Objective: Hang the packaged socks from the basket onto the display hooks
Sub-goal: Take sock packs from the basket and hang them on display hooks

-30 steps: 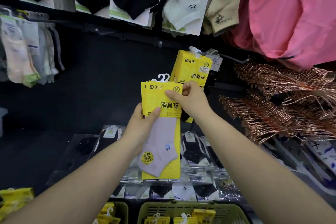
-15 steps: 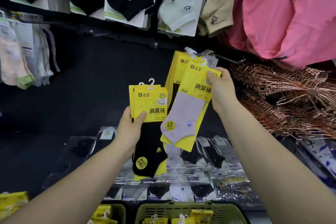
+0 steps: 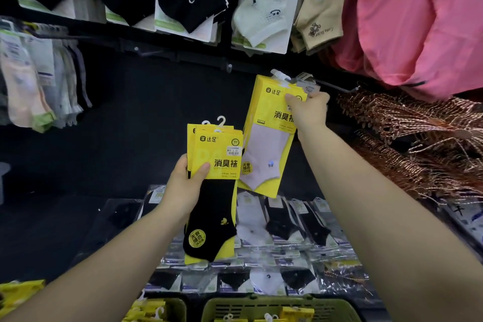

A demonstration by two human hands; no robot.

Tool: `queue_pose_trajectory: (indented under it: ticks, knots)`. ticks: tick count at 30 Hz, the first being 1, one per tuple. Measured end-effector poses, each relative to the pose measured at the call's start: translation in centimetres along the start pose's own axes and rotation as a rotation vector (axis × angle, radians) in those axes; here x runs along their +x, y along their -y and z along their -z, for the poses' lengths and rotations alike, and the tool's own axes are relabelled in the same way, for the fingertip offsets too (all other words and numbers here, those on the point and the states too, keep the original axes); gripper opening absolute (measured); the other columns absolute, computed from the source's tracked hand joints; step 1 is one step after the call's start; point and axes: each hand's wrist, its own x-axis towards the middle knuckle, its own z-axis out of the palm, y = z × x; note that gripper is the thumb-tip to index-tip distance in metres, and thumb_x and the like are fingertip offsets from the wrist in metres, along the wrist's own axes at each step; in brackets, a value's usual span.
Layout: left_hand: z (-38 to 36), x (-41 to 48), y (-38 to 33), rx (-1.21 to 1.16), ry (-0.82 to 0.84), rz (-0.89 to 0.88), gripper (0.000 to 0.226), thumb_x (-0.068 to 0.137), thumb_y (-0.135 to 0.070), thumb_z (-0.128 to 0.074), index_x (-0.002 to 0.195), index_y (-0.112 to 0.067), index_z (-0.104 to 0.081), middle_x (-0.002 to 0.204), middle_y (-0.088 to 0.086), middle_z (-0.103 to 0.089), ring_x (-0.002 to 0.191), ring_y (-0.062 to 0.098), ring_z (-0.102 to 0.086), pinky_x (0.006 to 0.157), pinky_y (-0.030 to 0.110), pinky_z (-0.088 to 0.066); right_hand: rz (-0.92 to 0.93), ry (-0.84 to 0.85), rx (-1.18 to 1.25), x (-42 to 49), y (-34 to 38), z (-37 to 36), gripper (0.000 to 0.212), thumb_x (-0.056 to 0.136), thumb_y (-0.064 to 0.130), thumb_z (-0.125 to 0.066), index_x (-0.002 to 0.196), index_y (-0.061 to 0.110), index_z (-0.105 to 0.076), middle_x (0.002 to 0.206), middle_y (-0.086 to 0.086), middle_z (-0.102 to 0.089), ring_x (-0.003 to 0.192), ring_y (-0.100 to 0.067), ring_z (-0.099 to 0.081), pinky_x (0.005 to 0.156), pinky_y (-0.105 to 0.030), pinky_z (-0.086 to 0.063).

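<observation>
Yellow card packs everywhere. Right hand (image 3: 308, 112) pinches the top corner of the pale sock pack (image 3: 266, 149), held up at the display hook (image 3: 337, 87). Its white hanger sits right by the hook's tip, can't tell if it's actually on. Left hand (image 3: 183, 185) grips a small stack of packs (image 3: 214, 191) lower down, black sock in front, thumb across the card. Green basket (image 3: 261, 307) at the bottom edge has more yellow packs inside.

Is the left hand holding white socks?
No, the left hand grips yellow packs whose front one shows a black sock.
</observation>
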Motion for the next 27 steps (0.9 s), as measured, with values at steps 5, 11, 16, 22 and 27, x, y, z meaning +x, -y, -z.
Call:
queue_pose_trajectory:
  ticks: [5,11,16,22,27]
  knots:
    - [-1.0,-0.3,-0.1,-0.120,0.023,0.023,0.015,0.094,-0.021,-0.058,0.103,-0.033,-0.057,0.097,-0.008,-0.071,0.081,0.003,-0.069,0.060,0.016,-0.051,0.185,0.158,-0.152,-5.1,-1.1,0.3,0.045,0.082,0.040,-0.068,0.113,0.014,-0.048,0.113,-0.002,-0.051,0.104,-0.021,-0.051,0.082,-0.033,-0.044]
    - [-2.4,-1.2,-0.4,-0.250,0.099,0.064,0.022,0.087,-0.024,-0.066,0.108,-0.029,-0.059,0.097,-0.006,-0.074,0.086,0.012,-0.071,0.062,0.021,-0.055,0.087,0.451,-0.035,-9.6,-1.8,0.7,0.042,0.074,0.029,-0.079,0.101,0.017,-0.050,0.093,-0.008,-0.067,0.085,-0.018,-0.067,0.078,-0.036,-0.054]
    - [-2.5,-1.6,-0.4,-0.280,0.136,0.085,0.027,0.088,-0.019,-0.064,0.113,-0.026,-0.057,0.107,0.001,-0.072,0.099,0.019,-0.068,0.083,0.036,-0.054,-0.012,0.581,0.161,-8.7,-2.0,2.8,0.028,0.079,0.003,-0.073,0.098,0.015,-0.058,0.111,-0.010,-0.066,0.089,-0.019,-0.065,0.071,-0.032,-0.057]
    - [-3.1,-1.9,-0.6,-0.119,0.048,-0.027,0.023,0.089,-0.014,-0.064,0.101,-0.032,-0.058,0.101,-0.003,-0.071,0.098,0.017,-0.066,0.087,0.038,-0.053,0.133,0.407,0.104,-9.6,-2.7,2.5,0.010,0.082,0.026,-0.071,0.080,0.022,-0.063,0.084,0.007,-0.060,0.082,-0.010,-0.059,0.062,-0.022,-0.047]
    - [-3.2,-1.7,-0.7,-0.129,0.065,-0.035,0.024,0.089,-0.011,-0.064,0.101,-0.031,-0.058,0.099,-0.003,-0.072,0.096,0.017,-0.068,0.086,0.039,-0.054,-0.090,0.425,0.314,-9.6,-2.4,2.3,0.010,0.083,0.014,-0.071,0.073,0.018,-0.070,0.082,0.001,-0.070,0.083,-0.019,-0.067,0.070,-0.036,-0.059]
